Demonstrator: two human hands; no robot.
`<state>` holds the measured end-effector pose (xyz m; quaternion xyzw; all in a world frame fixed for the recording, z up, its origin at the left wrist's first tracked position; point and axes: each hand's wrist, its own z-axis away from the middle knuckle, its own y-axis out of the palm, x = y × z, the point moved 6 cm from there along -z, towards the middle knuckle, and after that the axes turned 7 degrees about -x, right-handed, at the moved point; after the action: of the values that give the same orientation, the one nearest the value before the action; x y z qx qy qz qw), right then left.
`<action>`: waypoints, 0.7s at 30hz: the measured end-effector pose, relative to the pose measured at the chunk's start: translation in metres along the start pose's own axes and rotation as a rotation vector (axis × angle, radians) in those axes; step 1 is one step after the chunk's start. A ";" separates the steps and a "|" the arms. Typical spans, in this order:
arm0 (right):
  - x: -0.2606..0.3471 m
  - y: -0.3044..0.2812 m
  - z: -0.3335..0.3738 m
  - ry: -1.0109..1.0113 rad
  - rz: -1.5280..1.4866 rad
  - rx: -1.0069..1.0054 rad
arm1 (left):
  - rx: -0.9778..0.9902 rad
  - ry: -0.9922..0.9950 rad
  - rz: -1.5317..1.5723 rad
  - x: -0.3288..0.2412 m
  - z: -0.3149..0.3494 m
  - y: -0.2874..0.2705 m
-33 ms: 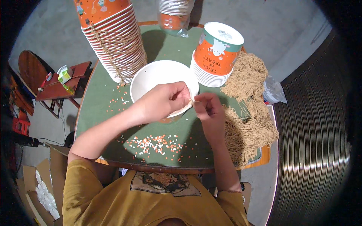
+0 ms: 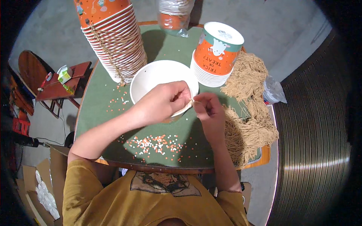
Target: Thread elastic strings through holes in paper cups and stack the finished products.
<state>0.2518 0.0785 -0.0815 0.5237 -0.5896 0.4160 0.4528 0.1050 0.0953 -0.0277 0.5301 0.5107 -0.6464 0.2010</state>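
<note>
A white paper bucket [image 2: 152,77] stands open end up in front of me, with a small hole near its far left rim. My left hand [image 2: 162,100] reaches across it, closed, thumb and fingers pinching tan cord [image 2: 192,101] at the right rim. Just outside that rim, my right hand [image 2: 209,110] is closed in a pinch on the same cord. The fingertips nearly meet, and they hide most of the cord between them. Whether a knot sits there is too small to tell.
Tall stacked orange buckets with cord handles [image 2: 117,49] stand left. An upside-down bucket stack [image 2: 215,56] is at right, beside bundles of tan cord [image 2: 249,132]. Orange and white paper dots [image 2: 156,144] lie near me. Bagged buckets [image 2: 174,19] stand at the table's far edge.
</note>
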 end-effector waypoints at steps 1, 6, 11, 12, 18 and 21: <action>0.001 0.001 0.000 -0.004 0.032 0.033 | -0.134 0.148 -0.249 -0.013 0.003 -0.003; 0.008 0.006 0.003 -0.080 0.071 0.048 | -0.286 0.430 -0.486 -0.030 0.013 0.005; 0.013 0.003 0.007 -0.088 0.049 0.009 | -0.183 0.285 -0.362 -0.022 0.006 -0.001; 0.011 0.003 0.006 -0.052 0.062 -0.007 | -0.170 0.259 -0.320 -0.020 0.005 -0.002; 0.011 0.009 0.004 0.021 0.058 -0.011 | -0.164 0.235 -0.293 -0.017 0.005 -0.005; 0.009 0.009 0.003 0.031 0.075 -0.009 | -0.159 0.241 -0.301 -0.016 0.006 -0.005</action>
<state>0.2419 0.0743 -0.0734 0.4926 -0.6038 0.4381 0.4482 0.1042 0.0876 -0.0119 0.5035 0.6539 -0.5588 0.0809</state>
